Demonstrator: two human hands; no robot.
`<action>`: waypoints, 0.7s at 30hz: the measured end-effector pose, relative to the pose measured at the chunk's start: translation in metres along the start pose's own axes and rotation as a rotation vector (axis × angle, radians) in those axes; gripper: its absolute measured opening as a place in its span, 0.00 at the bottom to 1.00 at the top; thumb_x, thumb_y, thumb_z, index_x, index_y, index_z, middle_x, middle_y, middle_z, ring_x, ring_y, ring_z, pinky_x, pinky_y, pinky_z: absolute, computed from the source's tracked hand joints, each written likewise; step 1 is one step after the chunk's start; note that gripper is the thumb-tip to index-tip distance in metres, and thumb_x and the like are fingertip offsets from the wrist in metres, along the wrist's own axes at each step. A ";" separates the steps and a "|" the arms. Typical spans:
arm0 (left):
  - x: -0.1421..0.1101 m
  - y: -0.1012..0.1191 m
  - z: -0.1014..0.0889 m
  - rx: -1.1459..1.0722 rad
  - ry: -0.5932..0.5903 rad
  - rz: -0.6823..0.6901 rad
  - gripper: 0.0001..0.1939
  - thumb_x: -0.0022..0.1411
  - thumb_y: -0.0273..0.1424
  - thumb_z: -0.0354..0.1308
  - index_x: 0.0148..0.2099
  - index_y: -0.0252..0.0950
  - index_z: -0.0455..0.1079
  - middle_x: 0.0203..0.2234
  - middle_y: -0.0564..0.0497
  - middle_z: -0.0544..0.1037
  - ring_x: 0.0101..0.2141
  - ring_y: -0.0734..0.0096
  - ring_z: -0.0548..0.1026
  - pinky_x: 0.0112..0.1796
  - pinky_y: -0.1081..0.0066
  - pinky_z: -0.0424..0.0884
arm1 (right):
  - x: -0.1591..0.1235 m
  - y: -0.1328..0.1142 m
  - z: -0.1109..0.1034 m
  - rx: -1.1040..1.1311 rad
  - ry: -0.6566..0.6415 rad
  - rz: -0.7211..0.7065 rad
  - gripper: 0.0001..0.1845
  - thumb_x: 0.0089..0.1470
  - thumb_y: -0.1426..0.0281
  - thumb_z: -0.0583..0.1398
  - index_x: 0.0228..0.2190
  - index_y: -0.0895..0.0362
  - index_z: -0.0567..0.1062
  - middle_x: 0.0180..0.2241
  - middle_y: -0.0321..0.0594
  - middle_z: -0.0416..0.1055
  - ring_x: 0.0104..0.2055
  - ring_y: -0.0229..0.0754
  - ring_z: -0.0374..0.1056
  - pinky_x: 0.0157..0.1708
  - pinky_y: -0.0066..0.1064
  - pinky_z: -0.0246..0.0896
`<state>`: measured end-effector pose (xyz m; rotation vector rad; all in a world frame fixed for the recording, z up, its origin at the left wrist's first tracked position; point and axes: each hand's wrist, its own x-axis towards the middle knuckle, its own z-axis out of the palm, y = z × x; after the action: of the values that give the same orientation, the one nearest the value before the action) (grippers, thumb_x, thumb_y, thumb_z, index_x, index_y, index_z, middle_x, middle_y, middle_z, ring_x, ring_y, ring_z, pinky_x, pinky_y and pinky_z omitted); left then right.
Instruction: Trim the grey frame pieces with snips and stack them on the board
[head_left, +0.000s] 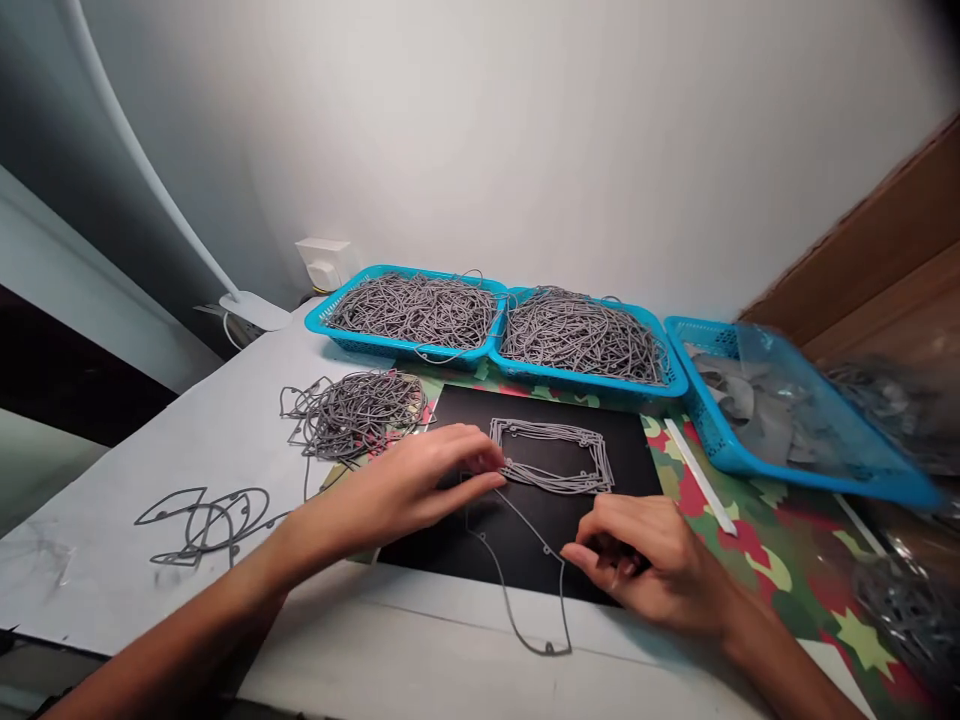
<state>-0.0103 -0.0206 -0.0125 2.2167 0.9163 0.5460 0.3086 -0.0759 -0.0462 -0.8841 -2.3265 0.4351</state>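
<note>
A thin grey rubber gasket loop (525, 590) lies across the front of a black mat (630, 455) and hangs over the table edge. My left hand (420, 480) pinches its upper left part, fingers pressed together. My right hand (645, 565) pinches its right side with curled fingers. Just beyond my left fingertips lies a neat stack of the same gaskets (553, 455) on the mat.
Two blue baskets (330, 325) (675, 385) full of tangled gaskets stand at the back. A third blue basket (720, 445) with grey scraps is at the right. A loose gasket heap (352, 410) and separate gaskets (206, 515) lie left. A white strip (701, 475) rests on the camouflage cloth (780, 560).
</note>
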 end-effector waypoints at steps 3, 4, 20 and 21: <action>-0.005 -0.002 -0.015 0.094 -0.082 -0.052 0.14 0.82 0.44 0.60 0.44 0.43 0.78 0.39 0.52 0.83 0.37 0.63 0.80 0.39 0.68 0.73 | -0.002 -0.001 0.002 -0.012 -0.118 0.048 0.13 0.73 0.64 0.68 0.36 0.52 0.73 0.28 0.29 0.73 0.25 0.35 0.70 0.26 0.29 0.60; -0.007 -0.003 -0.017 0.120 -0.097 -0.068 0.14 0.81 0.45 0.61 0.44 0.43 0.77 0.38 0.52 0.83 0.36 0.63 0.80 0.38 0.68 0.72 | -0.003 -0.002 0.003 -0.023 -0.149 0.067 0.12 0.72 0.64 0.68 0.37 0.52 0.73 0.29 0.30 0.74 0.26 0.36 0.71 0.27 0.29 0.61; -0.005 -0.011 -0.010 0.210 -0.242 -0.170 0.14 0.85 0.40 0.52 0.43 0.40 0.68 0.41 0.50 0.78 0.41 0.60 0.76 0.42 0.66 0.67 | -0.002 -0.002 -0.003 -0.083 -0.279 0.096 0.10 0.78 0.77 0.51 0.44 0.52 0.68 0.39 0.38 0.74 0.38 0.45 0.73 0.36 0.35 0.63; -0.005 -0.010 -0.010 0.185 -0.258 -0.173 0.14 0.85 0.41 0.52 0.44 0.40 0.68 0.41 0.50 0.78 0.41 0.60 0.76 0.42 0.66 0.67 | -0.004 0.000 -0.005 -0.092 -0.277 0.100 0.10 0.78 0.77 0.51 0.44 0.52 0.68 0.39 0.38 0.73 0.38 0.45 0.73 0.36 0.35 0.62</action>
<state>-0.0240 -0.0150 -0.0132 2.2745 1.0409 0.0941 0.3138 -0.0779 -0.0441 -1.0441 -2.5791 0.5243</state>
